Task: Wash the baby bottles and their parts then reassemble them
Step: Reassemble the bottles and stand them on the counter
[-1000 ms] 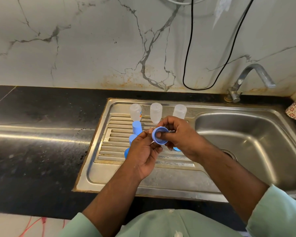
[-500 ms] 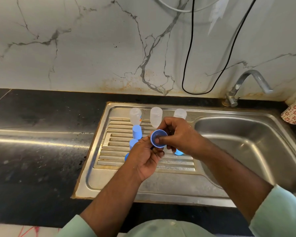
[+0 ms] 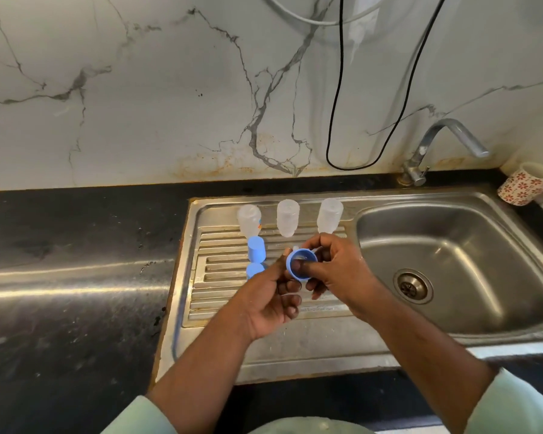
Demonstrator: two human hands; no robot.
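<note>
Both hands meet over the draining board point(image 3: 264, 336) on one blue bottle ring point(image 3: 301, 265): right hand point(image 3: 336, 270) pinches its rim, left hand point(image 3: 271, 300) curls beneath, fingertips touching it. Three clear bottles point(image 3: 287, 218) stand behind, blue caps point(image 3: 256, 249) left.

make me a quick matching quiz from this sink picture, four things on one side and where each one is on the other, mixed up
Things
1. blue ring
2. three clear bottles
3. flowered mug
4. tap

Places
A. on the counter's far right corner
B. upside down in a row at the back of the drainboard
C. behind the basin, spout reaching right
D. held between both hands, left hand and right hand, above the drainboard

Pairs: 1-D, 2-B, 3-A, 4-C
</note>
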